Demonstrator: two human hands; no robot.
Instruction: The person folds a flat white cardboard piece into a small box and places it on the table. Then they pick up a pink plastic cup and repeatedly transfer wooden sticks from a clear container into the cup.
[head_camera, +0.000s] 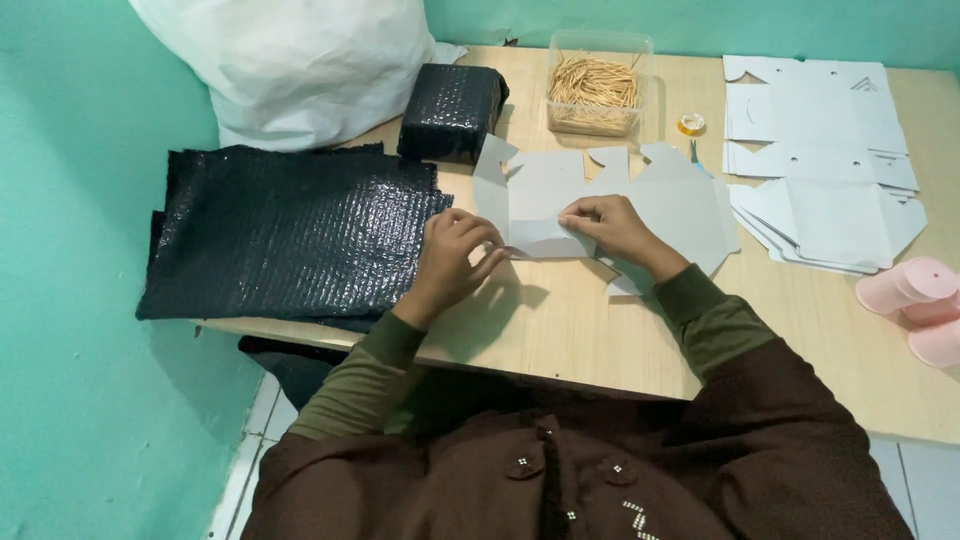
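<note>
Black bubble-textured sheets (285, 232) lie stacked at nine o'clock on the wooden counter (560, 330), overhanging its edge, with a wrapped black block (452, 108) and a white bag (300, 60) up toward eleven, apparently parked within reach of the left hand (455, 262). That hand pinches the lower left corner of a grey die-cut cardboard blank (610, 200) lying flat at the centre, fingers closed on the flap as if creasing it. Just beside it, the right hand (610, 225) presses down on the same blank, fingers curled over the fold, most likely to keep the card from sliding. At twelve o'clock stands a clear tub of wooden sticks (595, 90), with a small tape roll (691, 124) beside it. More flat white blanks (820, 165) are fanned out at two o'clock, and pink cups (915, 300) sit at three.
</note>
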